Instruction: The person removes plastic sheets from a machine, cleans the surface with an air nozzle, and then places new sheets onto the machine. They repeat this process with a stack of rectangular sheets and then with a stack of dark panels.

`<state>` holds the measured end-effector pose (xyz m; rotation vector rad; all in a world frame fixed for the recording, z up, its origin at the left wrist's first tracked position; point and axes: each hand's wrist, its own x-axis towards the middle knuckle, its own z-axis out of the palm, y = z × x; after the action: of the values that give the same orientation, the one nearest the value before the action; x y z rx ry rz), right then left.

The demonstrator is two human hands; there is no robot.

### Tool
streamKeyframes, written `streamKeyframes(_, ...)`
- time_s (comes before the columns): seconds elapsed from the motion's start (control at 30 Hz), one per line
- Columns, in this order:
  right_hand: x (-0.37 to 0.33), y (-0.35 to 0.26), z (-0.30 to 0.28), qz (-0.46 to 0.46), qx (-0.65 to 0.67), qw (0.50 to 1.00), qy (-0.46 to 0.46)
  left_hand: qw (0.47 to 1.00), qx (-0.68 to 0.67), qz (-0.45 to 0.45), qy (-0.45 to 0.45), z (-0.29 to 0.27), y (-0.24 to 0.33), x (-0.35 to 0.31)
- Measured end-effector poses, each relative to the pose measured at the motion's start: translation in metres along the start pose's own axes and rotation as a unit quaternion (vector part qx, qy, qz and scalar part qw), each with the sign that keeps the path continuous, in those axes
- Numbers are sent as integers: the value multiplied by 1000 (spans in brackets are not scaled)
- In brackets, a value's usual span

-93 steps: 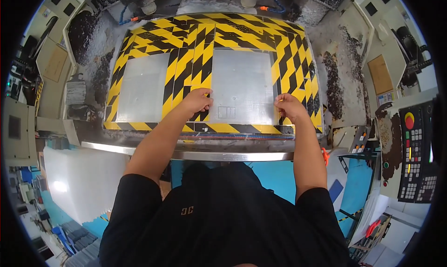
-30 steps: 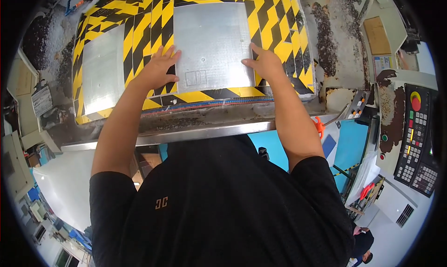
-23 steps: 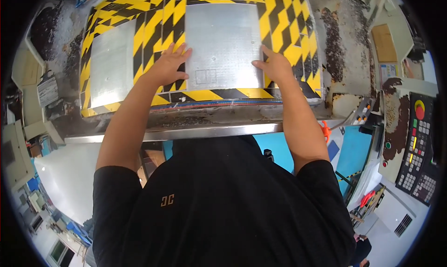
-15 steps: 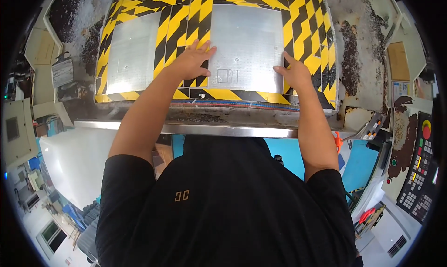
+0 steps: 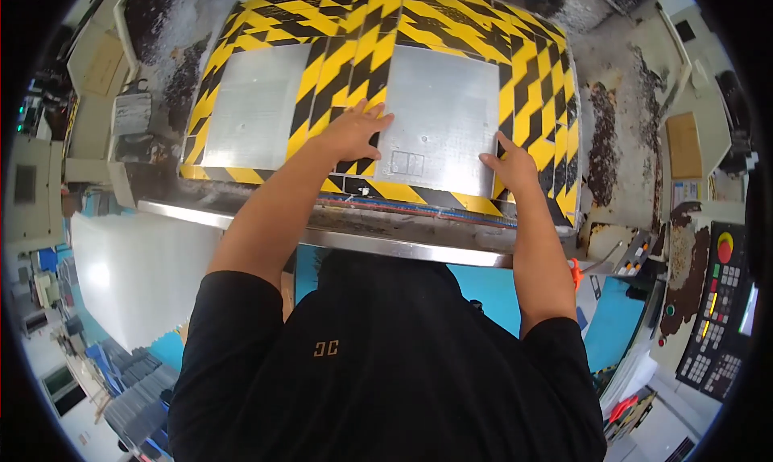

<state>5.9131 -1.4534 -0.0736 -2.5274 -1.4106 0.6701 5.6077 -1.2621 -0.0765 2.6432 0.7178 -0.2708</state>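
Your left hand (image 5: pixel 354 134) is open, fingers spread, at the left edge of a flat rectangular silvery-grey sheet (image 5: pixel 441 100), its fingertips just over that edge. Your right hand (image 5: pixel 512 164) is at the right edge, thumb and index finger parted, the thumb tip over the sheet; its other fingers are hidden. The sheet lies between your two hands and extends beyond them on the far side; neither hand closes around it, and you cannot tell from this view how firmly either presses.

You have two such sheets in all: the second silvery-grey rectangle (image 5: pixel 256 100) lies to the left, well apart from your left hand. Both sit on one bed covered in yellow-and-black striped tape (image 5: pixel 338 76).

On the near side runs one shiny metal rail (image 5: pixel 362 243). Farther right stands one black control panel (image 5: pixel 717 317) with one red round button (image 5: pixel 725 249). To the near left is one large whitish block (image 5: pixel 129 269).
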Motion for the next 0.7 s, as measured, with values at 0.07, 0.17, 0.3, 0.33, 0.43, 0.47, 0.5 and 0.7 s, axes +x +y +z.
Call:
streamKeyframes(0.07,2,-9,-3,-1,3,1000,-30,999,-12,-26,29,-1,-4,-13)
streamKeyframes(0.17,2,1,3,-51,29,998,27,969,-131,5,209,-17,8,-65)
streamKeyframes(0.3,-20,-19,-13,-11,37,999,29,904,-405,-37,133,-65,41,-212)
streamKeyframes(0.33,-21,-16,-8,-36,52,996,64,877,-451,-139,90,-55,42,-250)
streamKeyframes(0.43,-38,-58,-16,-73,77,994,36,852,-402,-336,7,54,47,-382)
streamKeyframes(0.47,-42,-68,-16,-89,79,993,17,895,-278,-345,-59,105,52,-436)
streamKeyframes(0.5,-45,-78,-14,-105,78,991,-1,772,-250,-500,-303,137,52,-478)
streamKeyframes(0.7,-60,-151,-1,-214,55,974,-44,668,-130,-701,216,182,14,-746)
